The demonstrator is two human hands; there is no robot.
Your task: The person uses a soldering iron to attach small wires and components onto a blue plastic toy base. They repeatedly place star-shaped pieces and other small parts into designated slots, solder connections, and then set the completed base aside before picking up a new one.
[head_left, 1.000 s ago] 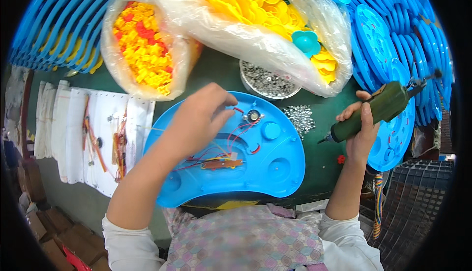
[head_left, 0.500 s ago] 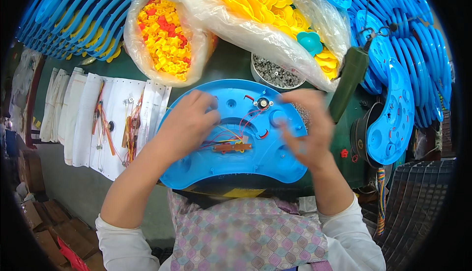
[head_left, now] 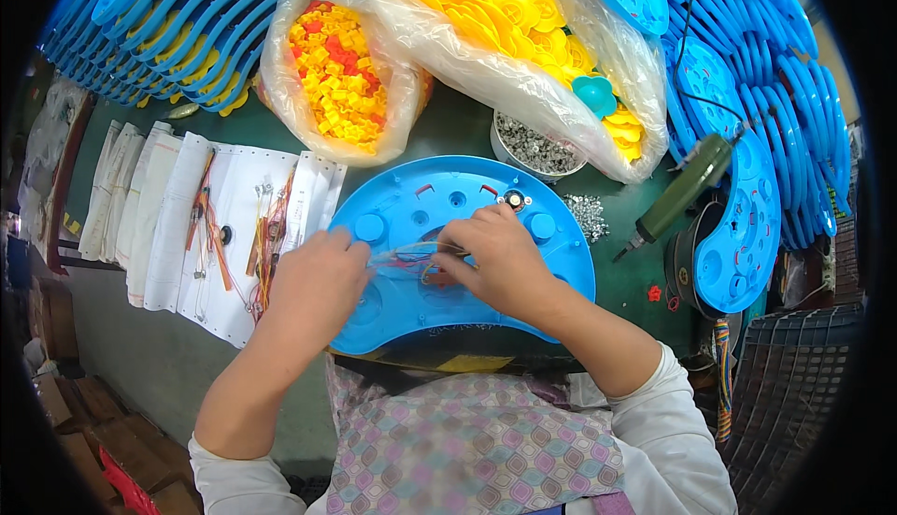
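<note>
A blue curved plastic panel [head_left: 439, 305] lies in front of me, its hollow, post-studded side up. Over its middle, a bundle of thin coloured wires [head_left: 402, 257] stretches between my two hands. My left hand [head_left: 322, 281] is at the panel's left part, its fingertips closed on the wires' left end. Above the centre, my right hand [head_left: 495, 258] pinches the same wires between thumb and fingers. It mostly hides the brown circuit strip beneath. A small round speaker [head_left: 513, 200] sits in the panel just beyond my right hand.
A green electric screwdriver [head_left: 687, 186] hangs tilted at the right. Beyond the panel are a bowl of screws [head_left: 537, 146], loose screws [head_left: 587, 216], and bags of yellow-red pieces [head_left: 341, 80] and yellow discs [head_left: 505, 15]. Wired parts lie on white sheets [head_left: 243, 235]; blue panels [head_left: 757, 66] are stacked right.
My right hand has come from the panel's right end to the wires at its middle. My left hand has moved slightly nearer to me. The screwdriver has swung right and tilted more.
</note>
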